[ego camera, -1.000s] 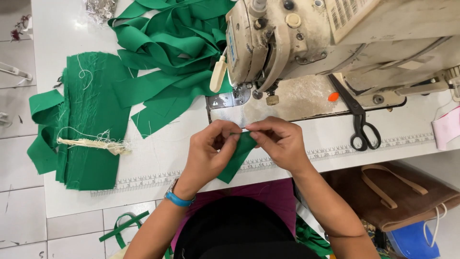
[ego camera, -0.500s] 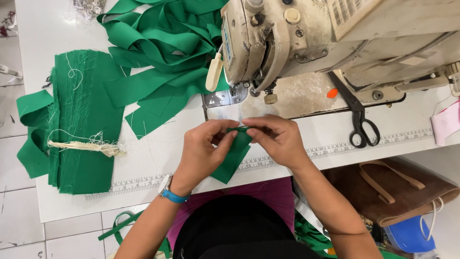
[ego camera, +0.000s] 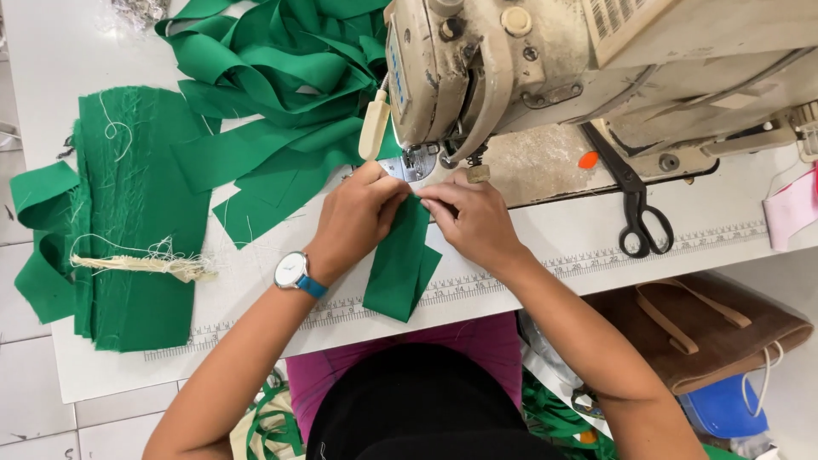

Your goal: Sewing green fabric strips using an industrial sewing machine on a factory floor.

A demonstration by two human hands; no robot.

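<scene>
We see the left hand [ego camera: 354,217] and right hand [ego camera: 473,217] meet at the far end of a folded green fabric strip [ego camera: 402,266], fingertips pinched on it just near the sewing machine [ego camera: 545,68]; black scissors [ego camera: 635,209] lie right.

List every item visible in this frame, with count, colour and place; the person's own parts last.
folded fabric strip: one, green, table front, pinched at its top by both hands
sewing machine: one, cream, worn, table back right
loose fabric strips: a heap, green, left of the machine
stacked fabric panels: one pile, green, table left
thread bundle: one, cream, lying on the panels
scissors: one pair, black, right of the hands
table: one, white, ruler markings along its front edge
bag: one, brown, below the table at right
wristwatch: one, white face, blue strap, left wrist
left hand: on the strip's top
right hand: on the strip's top
</scene>
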